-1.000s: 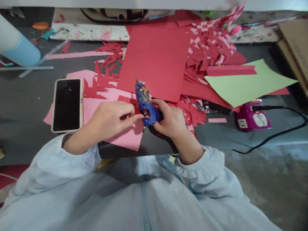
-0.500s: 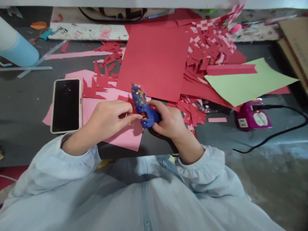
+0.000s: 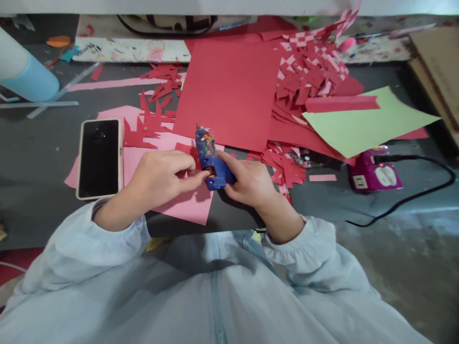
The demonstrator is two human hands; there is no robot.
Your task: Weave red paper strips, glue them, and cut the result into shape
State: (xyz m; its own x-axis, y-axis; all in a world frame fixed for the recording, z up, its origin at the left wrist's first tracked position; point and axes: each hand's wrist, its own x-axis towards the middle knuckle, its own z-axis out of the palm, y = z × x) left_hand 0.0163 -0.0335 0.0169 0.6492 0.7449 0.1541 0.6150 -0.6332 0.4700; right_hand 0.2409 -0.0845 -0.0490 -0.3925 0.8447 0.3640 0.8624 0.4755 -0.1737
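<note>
A blue hot glue gun (image 3: 218,176) is held over the front of the table, its nozzle pointing away from me and its barrel crusted with glue and coloured bits. My right hand (image 3: 251,181) is wrapped round its handle. At the gun's rear opening, where something orange shows, the thumb and fingertips of my left hand (image 3: 167,174) are pinched together. What they pinch there is too small to make out. Beneath the hands lies pink paper (image 3: 195,208), and past the nozzle is a large red sheet (image 3: 229,91).
A phone (image 3: 99,157) lies at the left, near red zigzag cutouts (image 3: 147,126). Woven red and pink paper pieces (image 3: 308,67) are heaped at the back right. Green paper (image 3: 369,124) partly overhangs a purple power socket box (image 3: 376,172) with a black cord. A blue-filled bottle (image 3: 30,71) leans into view.
The glue gun has shifted very slightly left in my right hand. My left fingertips stay at its rear opening. The whole view has moved a little.
</note>
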